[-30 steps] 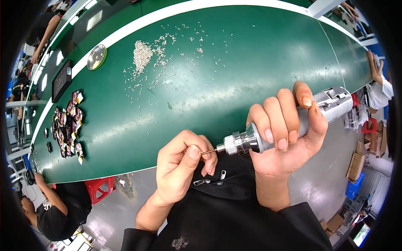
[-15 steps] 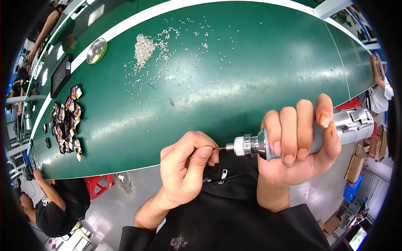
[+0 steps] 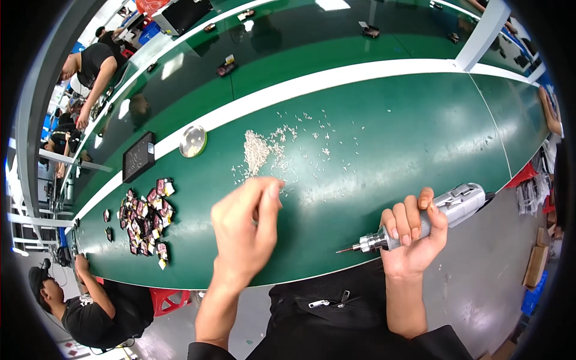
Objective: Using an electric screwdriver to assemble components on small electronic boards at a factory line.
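Observation:
My right hand [image 3: 414,235] is wrapped round a silver-grey electric screwdriver [image 3: 453,207], its thin bit pointing left just above the near edge of the green table. My left hand [image 3: 245,225] hovers over the table with fingers curled inward and the thumb along them; whatever may be between the fingertips is hidden. Beyond its fingers lies a heap of tiny silver pin-like screws [image 3: 256,153], with many more scattered to the right of it.
A cluster of small black parts with coloured labels [image 3: 144,219] lies to the left. Behind it are a black tray [image 3: 138,157] and a round clear dish [image 3: 193,141] with small pieces inside. A white rail [image 3: 336,69] borders the table. A person in black [image 3: 102,315] sits at the left.
My left hand has let go of the screwdriver bit and moved forward and left toward the screws. The screwdriver has swung away, its tip lower. The view has tilted up.

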Available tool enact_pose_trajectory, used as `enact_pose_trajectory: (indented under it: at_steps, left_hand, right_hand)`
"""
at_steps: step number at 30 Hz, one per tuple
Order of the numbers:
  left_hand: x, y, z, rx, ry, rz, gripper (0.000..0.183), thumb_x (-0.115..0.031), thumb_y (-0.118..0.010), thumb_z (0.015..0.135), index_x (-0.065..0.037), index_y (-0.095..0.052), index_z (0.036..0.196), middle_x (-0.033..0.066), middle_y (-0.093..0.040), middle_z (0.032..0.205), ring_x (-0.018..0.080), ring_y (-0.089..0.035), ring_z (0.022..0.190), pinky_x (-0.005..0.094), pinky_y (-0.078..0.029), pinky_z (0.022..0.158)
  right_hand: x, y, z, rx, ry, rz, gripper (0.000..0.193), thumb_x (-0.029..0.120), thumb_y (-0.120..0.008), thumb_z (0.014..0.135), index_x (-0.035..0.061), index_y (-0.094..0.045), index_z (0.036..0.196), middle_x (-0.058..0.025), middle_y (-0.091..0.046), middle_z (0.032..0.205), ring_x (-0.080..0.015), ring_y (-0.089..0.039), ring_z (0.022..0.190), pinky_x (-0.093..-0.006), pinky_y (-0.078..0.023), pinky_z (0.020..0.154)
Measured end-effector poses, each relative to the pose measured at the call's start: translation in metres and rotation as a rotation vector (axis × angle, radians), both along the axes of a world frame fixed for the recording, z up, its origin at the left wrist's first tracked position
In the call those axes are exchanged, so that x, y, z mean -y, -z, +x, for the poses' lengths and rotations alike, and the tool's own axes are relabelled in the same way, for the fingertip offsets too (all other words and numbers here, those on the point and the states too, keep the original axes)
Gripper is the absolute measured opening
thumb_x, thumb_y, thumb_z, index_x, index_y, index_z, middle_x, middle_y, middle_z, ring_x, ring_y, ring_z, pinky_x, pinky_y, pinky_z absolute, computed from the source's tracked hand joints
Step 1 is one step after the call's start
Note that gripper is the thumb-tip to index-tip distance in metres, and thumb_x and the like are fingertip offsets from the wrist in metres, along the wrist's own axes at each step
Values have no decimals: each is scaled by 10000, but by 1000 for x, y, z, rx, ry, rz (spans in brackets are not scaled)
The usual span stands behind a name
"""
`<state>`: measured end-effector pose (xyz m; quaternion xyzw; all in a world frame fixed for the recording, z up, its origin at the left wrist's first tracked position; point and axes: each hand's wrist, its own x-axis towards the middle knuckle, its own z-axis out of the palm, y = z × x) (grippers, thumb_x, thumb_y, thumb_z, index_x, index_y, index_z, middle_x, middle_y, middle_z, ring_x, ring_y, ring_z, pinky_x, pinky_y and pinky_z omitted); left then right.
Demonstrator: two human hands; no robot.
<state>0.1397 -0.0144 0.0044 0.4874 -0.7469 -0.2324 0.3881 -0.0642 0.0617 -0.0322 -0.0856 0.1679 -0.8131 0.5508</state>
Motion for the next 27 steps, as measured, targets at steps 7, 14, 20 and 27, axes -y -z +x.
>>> enact_pose_trajectory:
  at_steps: [7, 14, 20, 27]
  left_hand:
    - [203, 7, 51, 450, -237, -47, 278, -237, -588, 889, 18, -575, 999, 138, -649, 770, 299, -633, 736, 380, -482, 694]
    - [265, 47, 48, 715, -341, -194, 358, -238, -646, 837, 7, -548, 1081, 257, -590, 994, 423, -588, 936, 475, -478, 834]
    - [276, 41, 53, 703, -194, -227, 277, -51, -618, 806, 18, -583, 1072, 222, -613, 996, 406, -578, 971, 456, -475, 859]
    - [258, 42, 69, 606, -70, -288, 345, 44, -564, 785, -9, -651, 1115, 191, -631, 1100, 374, -585, 1018, 421, -472, 900]
  right_hand:
    - [-2, 14, 0, -8, -94, -59, 95, 163, -482, 893, 76, -473, 856, -6, -373, 520, -120, -378, 422, -294, -366, 503]
    - [-5, 16, -4, -4, -147, -60, 88, 166, -493, 881, 83, -487, 853, -8, -373, 506, -124, -380, 425, -308, -379, 514]
    - [-8, 14, -8, 27, -172, -29, 81, 162, -490, 872, 83, -493, 856, -14, -381, 514, -139, -386, 449, -319, -372, 539]
    - [-5, 14, -6, 21, -186, -24, 81, 163, -490, 872, 84, -489, 853, -12, -378, 516, -139, -380, 453, -318, -365, 541]
